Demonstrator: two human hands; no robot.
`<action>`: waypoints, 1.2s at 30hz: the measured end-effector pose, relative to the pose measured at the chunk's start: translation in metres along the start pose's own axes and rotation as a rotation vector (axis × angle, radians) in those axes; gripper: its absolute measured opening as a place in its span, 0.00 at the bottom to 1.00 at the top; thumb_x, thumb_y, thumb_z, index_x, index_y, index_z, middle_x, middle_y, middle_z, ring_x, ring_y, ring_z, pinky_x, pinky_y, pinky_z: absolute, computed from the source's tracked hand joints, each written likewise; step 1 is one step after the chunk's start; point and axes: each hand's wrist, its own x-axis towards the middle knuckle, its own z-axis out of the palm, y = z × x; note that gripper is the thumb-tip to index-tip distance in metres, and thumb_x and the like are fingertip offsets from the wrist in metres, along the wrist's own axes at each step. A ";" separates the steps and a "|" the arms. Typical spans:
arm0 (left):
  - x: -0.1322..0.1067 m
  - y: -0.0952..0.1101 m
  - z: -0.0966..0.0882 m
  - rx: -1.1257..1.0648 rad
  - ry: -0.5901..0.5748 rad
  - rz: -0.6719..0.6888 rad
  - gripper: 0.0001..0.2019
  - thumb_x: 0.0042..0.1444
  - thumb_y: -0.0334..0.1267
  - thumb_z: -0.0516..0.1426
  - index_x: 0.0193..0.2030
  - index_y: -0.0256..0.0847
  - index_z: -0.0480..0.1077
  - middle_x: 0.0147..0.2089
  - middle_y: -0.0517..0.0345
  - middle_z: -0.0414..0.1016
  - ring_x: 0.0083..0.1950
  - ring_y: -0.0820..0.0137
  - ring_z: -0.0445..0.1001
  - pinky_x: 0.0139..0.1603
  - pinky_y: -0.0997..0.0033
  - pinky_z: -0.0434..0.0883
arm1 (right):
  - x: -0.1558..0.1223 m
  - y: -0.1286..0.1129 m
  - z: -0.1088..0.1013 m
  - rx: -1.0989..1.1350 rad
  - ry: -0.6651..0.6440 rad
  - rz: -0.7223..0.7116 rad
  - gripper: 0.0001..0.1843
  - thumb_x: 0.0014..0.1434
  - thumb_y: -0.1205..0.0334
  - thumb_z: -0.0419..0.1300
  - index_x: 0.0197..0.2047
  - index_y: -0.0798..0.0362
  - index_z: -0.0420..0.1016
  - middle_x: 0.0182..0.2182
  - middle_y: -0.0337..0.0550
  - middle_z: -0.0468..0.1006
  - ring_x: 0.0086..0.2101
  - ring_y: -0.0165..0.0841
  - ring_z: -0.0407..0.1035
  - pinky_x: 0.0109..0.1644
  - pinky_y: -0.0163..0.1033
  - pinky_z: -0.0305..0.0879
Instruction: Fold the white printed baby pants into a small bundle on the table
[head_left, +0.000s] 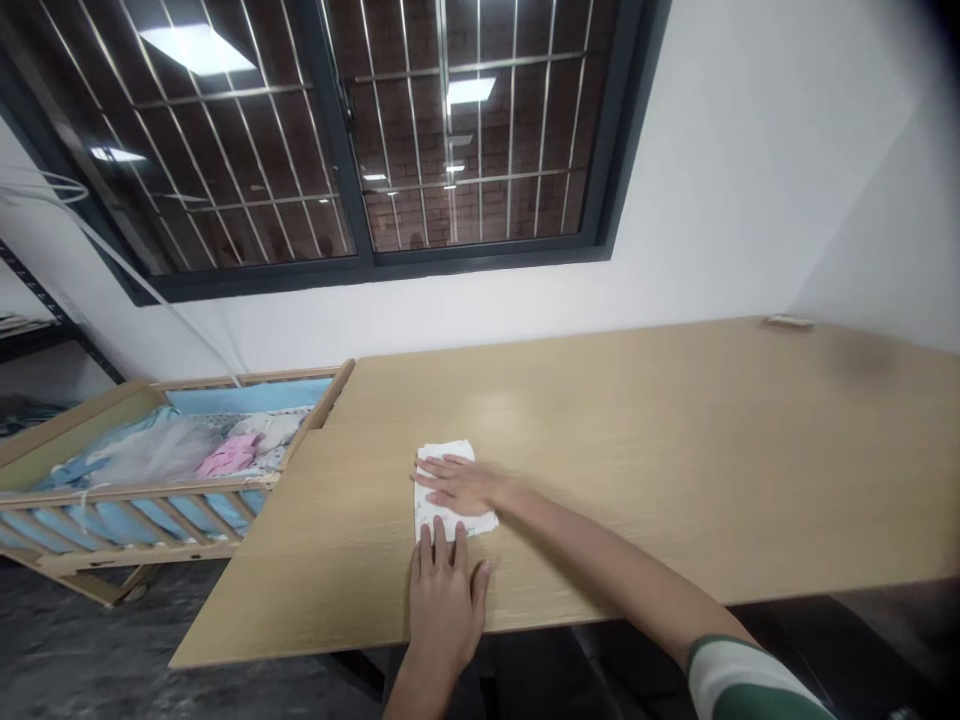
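Note:
A small white cloth (428, 518) with faint printed marks lies flat on the light wooden table (637, 440), left of the table's middle. Across its upper part rests my right hand (459, 484), palm down with the fingers stretched out to the left. My left hand (445, 590) lies flat nearer the table's front edge, its fingertips on the lower edge of the cloth. Neither hand grips anything. The part of the cloth beneath the right palm is hidden.
A wooden crib (180, 492) with blue lining and pink and white cloths stands against the table's left side. A small white object (787, 321) lies at the far right corner. Behind the table is a white wall (712, 180) with a barred window (472, 150).

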 end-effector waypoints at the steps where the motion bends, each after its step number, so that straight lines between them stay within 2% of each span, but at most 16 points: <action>1: 0.000 0.000 0.000 -0.005 -0.006 -0.003 0.26 0.68 0.50 0.50 0.65 0.39 0.69 0.69 0.38 0.65 0.70 0.46 0.62 0.62 0.48 0.67 | 0.005 0.010 -0.003 -0.021 0.014 0.000 0.31 0.73 0.45 0.43 0.75 0.42 0.50 0.74 0.39 0.45 0.73 0.38 0.38 0.75 0.51 0.32; 5: 0.000 -0.003 0.003 -0.019 -0.032 0.002 0.25 0.68 0.50 0.49 0.67 0.42 0.67 0.69 0.40 0.65 0.70 0.47 0.62 0.62 0.48 0.68 | 0.021 0.038 -0.010 -0.092 0.075 0.007 0.31 0.73 0.46 0.43 0.75 0.42 0.48 0.74 0.38 0.45 0.72 0.36 0.38 0.75 0.50 0.33; 8: 0.000 -0.006 0.005 -0.004 -0.058 0.028 0.25 0.67 0.47 0.51 0.67 0.40 0.67 0.69 0.39 0.65 0.70 0.45 0.62 0.61 0.47 0.68 | 0.023 0.042 -0.008 -0.141 0.120 0.008 0.31 0.73 0.46 0.42 0.75 0.44 0.49 0.74 0.40 0.47 0.72 0.37 0.40 0.75 0.50 0.34; 10: 0.003 -0.014 0.005 -0.013 -0.079 0.058 0.23 0.67 0.43 0.51 0.66 0.40 0.68 0.68 0.39 0.66 0.69 0.45 0.63 0.61 0.46 0.69 | 0.019 0.036 -0.008 -0.182 0.173 -0.002 0.32 0.73 0.48 0.43 0.75 0.48 0.49 0.74 0.44 0.47 0.72 0.39 0.39 0.74 0.51 0.35; 12: 0.008 -0.031 0.004 -0.073 -0.109 0.102 0.21 0.67 0.39 0.51 0.64 0.40 0.69 0.66 0.42 0.69 0.66 0.50 0.67 0.61 0.48 0.70 | 0.008 0.025 -0.011 -0.212 0.263 0.015 0.32 0.72 0.50 0.46 0.75 0.51 0.51 0.74 0.50 0.48 0.72 0.43 0.40 0.73 0.53 0.38; 13: 0.012 -0.041 0.003 -0.118 -0.122 0.123 0.20 0.67 0.37 0.50 0.63 0.41 0.70 0.65 0.45 0.72 0.65 0.53 0.69 0.61 0.50 0.70 | 0.000 0.017 -0.014 -0.215 0.306 0.038 0.31 0.71 0.52 0.48 0.73 0.52 0.55 0.73 0.53 0.52 0.71 0.46 0.44 0.71 0.55 0.42; 15: 0.020 -0.065 0.001 -0.200 -0.136 0.159 0.17 0.67 0.36 0.50 0.59 0.41 0.72 0.62 0.48 0.75 0.61 0.57 0.72 0.60 0.52 0.71 | -0.018 0.001 -0.022 -0.187 0.343 0.093 0.26 0.70 0.53 0.51 0.66 0.52 0.67 0.65 0.57 0.65 0.64 0.49 0.58 0.66 0.57 0.51; 17: 0.028 -0.087 0.000 -0.250 -0.143 0.190 0.14 0.67 0.37 0.51 0.54 0.42 0.74 0.61 0.49 0.75 0.60 0.57 0.73 0.60 0.53 0.71 | -0.039 -0.016 -0.031 -0.121 0.276 0.131 0.22 0.68 0.50 0.54 0.57 0.53 0.75 0.53 0.56 0.75 0.53 0.48 0.68 0.60 0.54 0.60; 18: 0.031 -0.096 -0.001 -0.270 -0.151 0.208 0.13 0.67 0.38 0.52 0.52 0.43 0.75 0.61 0.50 0.75 0.59 0.57 0.73 0.60 0.52 0.71 | -0.050 -0.024 -0.034 -0.087 0.218 0.143 0.23 0.67 0.46 0.55 0.54 0.53 0.76 0.49 0.55 0.77 0.50 0.47 0.71 0.57 0.52 0.62; 21: 0.039 -0.109 -0.002 -0.342 -0.193 0.240 0.12 0.68 0.41 0.51 0.49 0.45 0.75 0.57 0.52 0.78 0.58 0.58 0.74 0.60 0.52 0.70 | -0.078 -0.044 -0.035 -0.050 0.068 0.158 0.34 0.56 0.37 0.64 0.56 0.54 0.74 0.49 0.54 0.77 0.49 0.48 0.71 0.55 0.50 0.64; 23: 0.044 -0.111 -0.002 -0.385 -0.213 0.201 0.13 0.70 0.42 0.49 0.49 0.45 0.74 0.53 0.53 0.79 0.55 0.59 0.75 0.59 0.53 0.70 | -0.091 -0.054 -0.032 -0.078 0.034 0.153 0.34 0.53 0.42 0.69 0.57 0.53 0.73 0.51 0.54 0.76 0.51 0.49 0.70 0.57 0.51 0.62; 25: 0.055 -0.111 -0.004 -0.421 -0.232 0.141 0.14 0.71 0.43 0.47 0.48 0.44 0.73 0.49 0.52 0.80 0.52 0.60 0.77 0.57 0.55 0.70 | -0.096 -0.059 -0.030 -0.089 0.059 0.161 0.24 0.59 0.52 0.65 0.56 0.52 0.73 0.50 0.53 0.77 0.50 0.47 0.71 0.57 0.50 0.62; 27: 0.072 -0.112 -0.006 -0.452 -0.253 0.095 0.15 0.71 0.44 0.46 0.46 0.44 0.72 0.46 0.52 0.81 0.49 0.61 0.78 0.53 0.59 0.71 | -0.094 -0.058 -0.030 -0.038 0.126 0.202 0.16 0.66 0.58 0.56 0.55 0.52 0.74 0.48 0.53 0.79 0.46 0.44 0.73 0.53 0.47 0.64; 29: 0.094 -0.114 -0.009 -0.461 -0.261 0.069 0.15 0.70 0.43 0.46 0.45 0.44 0.73 0.45 0.53 0.80 0.47 0.62 0.77 0.51 0.63 0.71 | -0.085 -0.051 -0.034 0.062 0.213 0.257 0.16 0.69 0.59 0.50 0.55 0.53 0.73 0.46 0.53 0.80 0.43 0.41 0.75 0.47 0.42 0.66; 33: 0.139 -0.117 -0.006 -0.398 -0.231 0.031 0.14 0.70 0.42 0.47 0.43 0.42 0.73 0.45 0.52 0.79 0.48 0.64 0.76 0.50 0.68 0.69 | -0.056 -0.022 -0.045 0.209 0.407 0.351 0.13 0.68 0.61 0.52 0.50 0.54 0.74 0.44 0.50 0.81 0.41 0.38 0.75 0.43 0.37 0.65; 36: 0.163 -0.114 0.009 -0.299 -0.199 -0.043 0.14 0.69 0.39 0.47 0.42 0.40 0.74 0.44 0.48 0.78 0.48 0.62 0.75 0.49 0.66 0.68 | -0.029 0.003 -0.046 0.230 0.529 0.465 0.09 0.66 0.64 0.54 0.46 0.55 0.74 0.42 0.49 0.81 0.40 0.36 0.74 0.42 0.36 0.64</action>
